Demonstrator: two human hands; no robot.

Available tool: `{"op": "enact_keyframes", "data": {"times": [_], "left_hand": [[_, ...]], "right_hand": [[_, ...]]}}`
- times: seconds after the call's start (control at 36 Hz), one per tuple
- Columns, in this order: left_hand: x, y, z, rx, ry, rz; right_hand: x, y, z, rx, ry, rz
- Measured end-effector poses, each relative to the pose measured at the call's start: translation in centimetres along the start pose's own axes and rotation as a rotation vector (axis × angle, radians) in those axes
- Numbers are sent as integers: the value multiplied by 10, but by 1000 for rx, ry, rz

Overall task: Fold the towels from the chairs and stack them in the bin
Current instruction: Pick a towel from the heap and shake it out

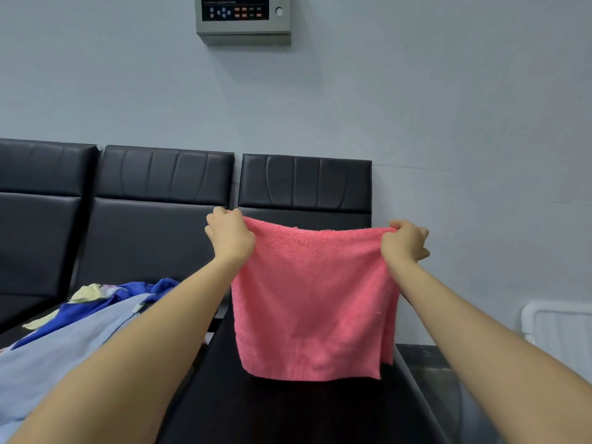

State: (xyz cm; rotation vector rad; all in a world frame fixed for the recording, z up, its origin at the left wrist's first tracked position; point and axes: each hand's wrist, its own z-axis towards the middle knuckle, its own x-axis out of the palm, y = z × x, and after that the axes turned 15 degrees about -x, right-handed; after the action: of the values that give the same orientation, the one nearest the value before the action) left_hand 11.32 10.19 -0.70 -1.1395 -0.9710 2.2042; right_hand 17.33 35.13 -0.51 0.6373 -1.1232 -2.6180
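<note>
Black padded chairs (153,219) in a row against a pale blue wall (448,91), backs upright, the leftmost cut by the frame edge. On the left seats, a heap of cloths (80,322): light blue on top, deep blue and pale yellow beneath, crumpled, unfolded. Above, on the wall, a grey control box (243,19) with small coloured buttons. Left hand (230,237) raised, fingers curled and clamped on the upper left corner of a pink towel (314,299). Towel held up in the air, doubled over, hanging flat over the dark seat of the rightmost chair, lower edge just above it or touching, cannot tell which. Right hand (405,240) pinching the upper right corner, top edge stretched between both hands. Far right, low, a white bin (557,328), only partly in view.
</note>
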Motion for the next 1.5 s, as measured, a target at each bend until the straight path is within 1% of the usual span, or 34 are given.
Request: {"op": "enact_keyframes", "data": {"times": [0.14, 0.22, 0.28, 0.39, 0.5, 0.56, 0.64, 0.86, 0.92, 1.08, 1.22, 1.31, 1.36, 1.44, 1.5], "left_hand": [[2, 0, -6, 75, -16, 294], [3, 2, -5, 105, -49, 465], [3, 3, -4, 124, -72, 541], [0, 1, -2, 167, -34, 535], [-9, -10, 5, 225, -102, 535], [-14, -20, 8, 266, -164, 590], [-22, -34, 12, 286, -172, 682], [-33, -38, 5, 355, -216, 739], [-32, -35, 3, 365, -192, 765], [-26, -21, 0, 289, -81, 755], [-18, -10, 0, 198, 20, 771], [-11, -5, -2, 155, 78, 726], [-2, 0, 0, 59, 164, 612], [12, 7, 10, -165, 373, 276], [25, 10, 16, -257, 435, 83]], "right_hand": [[-3, -7, -3, -68, 140, -234], [-5, -13, -5, -147, 159, -356], [-6, -16, -5, -194, 142, -418], [-8, -15, -3, -271, 49, -508], [-9, -11, 1, -402, -26, -537], [-10, -6, 5, -426, -17, -492], [-13, 2, 10, -429, 0, -440], [-18, 8, 14, -417, 69, -558], [-17, 6, 12, -411, 95, -568], [-17, -7, 4, -387, 154, -545], [-13, -15, 0, -347, 149, -489], [-6, -24, -1, -317, 184, -495], [0, -32, -1, -282, 200, -480], [9, -41, -2, -191, 202, -379], [17, -47, -1, -127, 190, -266]]}}
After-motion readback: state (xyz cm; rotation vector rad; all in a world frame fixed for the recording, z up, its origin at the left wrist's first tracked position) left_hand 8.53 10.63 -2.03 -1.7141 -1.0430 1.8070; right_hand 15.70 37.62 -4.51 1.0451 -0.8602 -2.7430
